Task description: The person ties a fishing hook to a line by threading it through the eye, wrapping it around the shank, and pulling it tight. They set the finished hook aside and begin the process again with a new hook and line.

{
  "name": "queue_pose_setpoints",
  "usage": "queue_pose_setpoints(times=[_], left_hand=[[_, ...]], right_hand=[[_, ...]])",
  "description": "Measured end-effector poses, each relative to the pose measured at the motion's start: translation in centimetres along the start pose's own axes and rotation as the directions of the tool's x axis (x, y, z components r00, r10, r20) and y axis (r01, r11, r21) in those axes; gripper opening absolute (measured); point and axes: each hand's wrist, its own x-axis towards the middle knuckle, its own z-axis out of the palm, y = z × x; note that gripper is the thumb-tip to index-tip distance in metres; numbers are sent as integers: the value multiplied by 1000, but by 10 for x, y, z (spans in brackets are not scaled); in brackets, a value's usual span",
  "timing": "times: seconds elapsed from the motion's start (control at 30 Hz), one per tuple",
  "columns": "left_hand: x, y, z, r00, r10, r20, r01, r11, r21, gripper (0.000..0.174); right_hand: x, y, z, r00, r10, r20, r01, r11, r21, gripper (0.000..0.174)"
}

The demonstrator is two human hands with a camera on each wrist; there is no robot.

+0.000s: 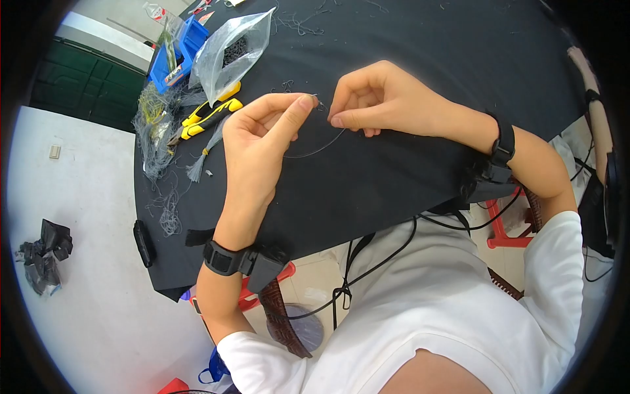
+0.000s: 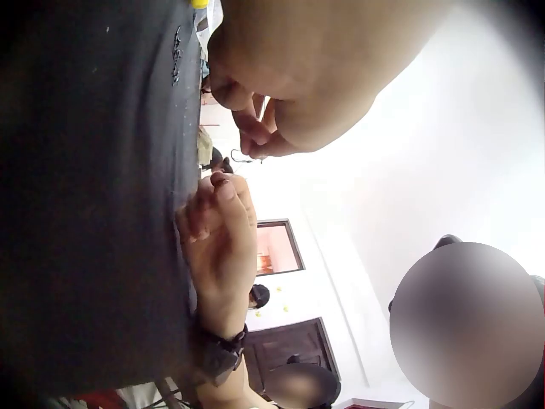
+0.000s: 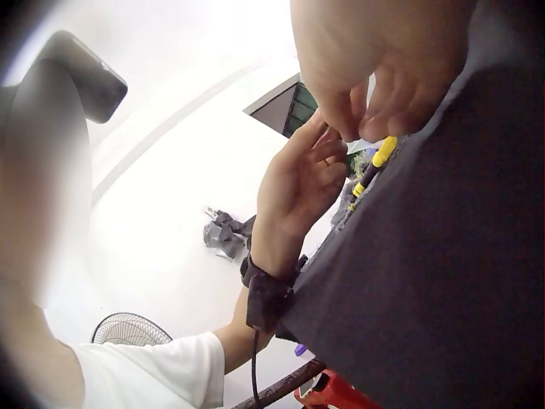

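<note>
The left hand (image 1: 259,131) is raised over the black table, thumb and forefinger pinching a tiny piece at their tips. In the left wrist view, a thin curved hook-like piece (image 2: 242,157) sticks out by these fingertips. Close by on its right, the right hand (image 1: 384,98) pinches a thin grey line (image 1: 315,153) between thumb and forefinger, other fingers curled. That line sags in a loose curve from the right hand's fingertips to behind the left hand. A small gap separates the two hands.
On the black tablecloth (image 1: 367,190), left of the hands, lie yellow-and-black pliers (image 1: 211,119), a tied bundle of line (image 1: 205,157) and tangled line (image 1: 154,138). Beyond stand a clear bag (image 1: 220,56) of small dark pieces and a blue bin (image 1: 190,43). Cables hang from the wrist cameras.
</note>
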Motion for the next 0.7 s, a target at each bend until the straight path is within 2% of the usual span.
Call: queue_pose_setpoints(times=[0.07, 0.17, 0.27, 0.37, 0.57, 0.7], left_hand=[[0, -1, 0, 997, -71, 23, 72, 996, -60, 18], [0, -4, 3, 991, -115, 73, 125, 980, -155, 18], [2, -8, 5, 990, -123, 74, 132, 981, -139, 19], [3, -12, 5, 990, -127, 63, 135, 983, -128, 19], [2, -7, -1, 996, -91, -2, 90, 995, -41, 18], [2, -5, -1, 999, 25, -19, -24, 998, 56, 16]], right_hand=[[1, 2, 0, 999, -14, -43, 15, 1000, 22, 13], [2, 4, -1, 1000, 6, 15, -6, 1000, -4, 13], [0, 1, 3, 990, -36, 138, 28, 998, 57, 16], [0, 2, 2, 986, -57, 155, 52, 998, 33, 16], [-1, 0, 1, 991, -40, 128, 45, 998, -37, 15], [-1, 1, 2, 997, -64, 33, 65, 997, -49, 15]])
